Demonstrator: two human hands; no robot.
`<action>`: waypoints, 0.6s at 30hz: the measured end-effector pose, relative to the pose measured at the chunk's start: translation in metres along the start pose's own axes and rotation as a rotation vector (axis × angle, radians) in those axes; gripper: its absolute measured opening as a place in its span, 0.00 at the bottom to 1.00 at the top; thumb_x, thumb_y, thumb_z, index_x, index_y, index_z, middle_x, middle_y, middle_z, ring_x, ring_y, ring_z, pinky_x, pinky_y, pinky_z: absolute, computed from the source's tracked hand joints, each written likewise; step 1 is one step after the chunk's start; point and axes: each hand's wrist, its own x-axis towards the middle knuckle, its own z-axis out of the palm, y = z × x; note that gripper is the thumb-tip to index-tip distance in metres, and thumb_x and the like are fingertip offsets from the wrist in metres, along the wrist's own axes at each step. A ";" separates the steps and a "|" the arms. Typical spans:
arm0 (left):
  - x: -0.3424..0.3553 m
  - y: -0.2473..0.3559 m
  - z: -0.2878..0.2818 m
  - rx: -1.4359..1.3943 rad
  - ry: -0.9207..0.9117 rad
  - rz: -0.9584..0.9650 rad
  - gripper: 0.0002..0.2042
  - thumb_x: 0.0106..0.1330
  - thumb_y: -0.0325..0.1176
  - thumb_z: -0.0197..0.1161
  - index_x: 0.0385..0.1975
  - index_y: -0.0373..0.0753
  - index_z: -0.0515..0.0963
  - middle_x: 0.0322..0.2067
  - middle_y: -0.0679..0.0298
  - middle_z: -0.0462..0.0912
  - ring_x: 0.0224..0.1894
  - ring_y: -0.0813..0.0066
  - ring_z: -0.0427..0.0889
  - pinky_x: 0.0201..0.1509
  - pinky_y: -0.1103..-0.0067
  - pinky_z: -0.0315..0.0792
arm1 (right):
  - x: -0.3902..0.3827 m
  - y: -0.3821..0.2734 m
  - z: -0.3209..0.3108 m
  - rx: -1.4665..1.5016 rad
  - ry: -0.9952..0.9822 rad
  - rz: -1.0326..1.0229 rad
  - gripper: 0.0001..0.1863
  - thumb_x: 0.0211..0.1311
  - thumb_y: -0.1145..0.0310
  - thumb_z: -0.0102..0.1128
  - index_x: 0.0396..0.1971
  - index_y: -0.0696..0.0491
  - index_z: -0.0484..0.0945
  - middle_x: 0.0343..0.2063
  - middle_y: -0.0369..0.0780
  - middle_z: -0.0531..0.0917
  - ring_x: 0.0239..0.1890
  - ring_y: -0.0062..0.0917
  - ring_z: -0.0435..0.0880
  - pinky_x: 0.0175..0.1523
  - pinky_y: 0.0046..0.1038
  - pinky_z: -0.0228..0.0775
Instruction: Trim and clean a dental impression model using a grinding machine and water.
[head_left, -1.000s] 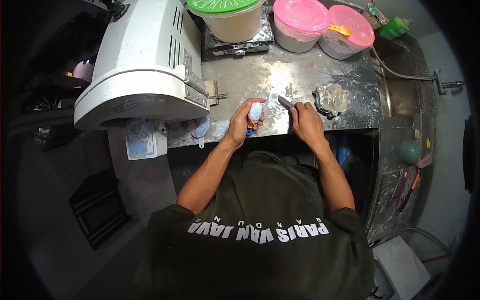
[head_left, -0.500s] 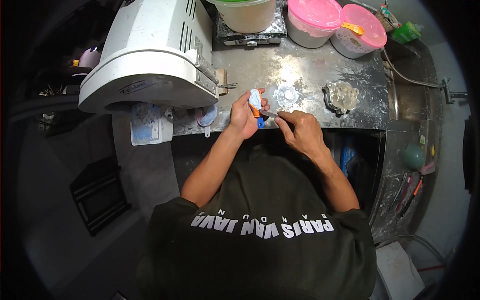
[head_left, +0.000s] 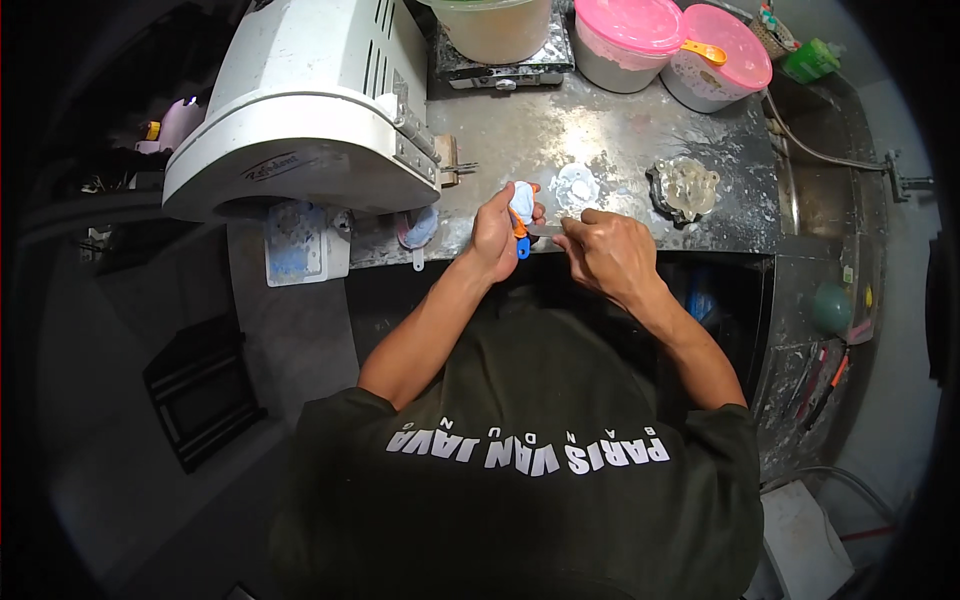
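My left hand (head_left: 495, 232) is closed around a small orange tray with a blue handle (head_left: 522, 247), heaped with pale bluish-white paste (head_left: 522, 200). My right hand (head_left: 612, 255) grips a flat metal blade (head_left: 545, 230), whose end is beside the lower orange part of the tray; whether it touches is hard to tell. Just beyond both hands, a white paste smear (head_left: 577, 183) lies on the steel counter (head_left: 500, 130). To the right sits a lumpy translucent piece with a dark base (head_left: 685, 188). Left of my hands is a scoop with bluish powder (head_left: 420, 228).
A large white machine (head_left: 290, 150) stands left, above a stained white container (head_left: 300, 255). Behind are a lidded bucket on a scale (head_left: 505, 80), two pink-lidded tubs (head_left: 625, 30) and an orange spoon (head_left: 703, 50). A steel sink (head_left: 810, 170) with a hose is at the right.
My right hand brought the blade from the counter leftward to the held tray, then shifted slightly. The view shifted, and more of the orange tray and blue handle now shows.
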 end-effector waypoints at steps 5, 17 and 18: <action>-0.002 0.010 0.002 -0.102 -0.025 -0.008 0.20 0.77 0.47 0.39 0.49 0.35 0.69 0.28 0.60 0.74 0.34 0.70 0.71 0.43 0.75 0.67 | -0.012 -0.011 0.026 0.227 0.194 0.175 0.10 0.59 0.61 0.65 0.33 0.52 0.85 0.19 0.42 0.79 0.22 0.41 0.81 0.27 0.39 0.71; 0.004 0.000 0.001 0.070 0.006 0.045 0.21 0.78 0.47 0.39 0.51 0.34 0.69 0.31 0.59 0.74 0.36 0.67 0.71 0.44 0.73 0.68 | -0.017 -0.015 0.025 0.116 0.238 0.184 0.11 0.56 0.63 0.69 0.37 0.52 0.86 0.18 0.41 0.77 0.20 0.36 0.79 0.26 0.36 0.70; 0.005 0.000 0.004 0.056 0.001 0.063 0.21 0.78 0.47 0.39 0.50 0.34 0.69 0.31 0.59 0.74 0.36 0.67 0.71 0.44 0.73 0.68 | -0.017 -0.014 0.023 0.078 0.260 0.161 0.11 0.56 0.63 0.69 0.37 0.52 0.86 0.17 0.41 0.77 0.20 0.37 0.79 0.26 0.36 0.70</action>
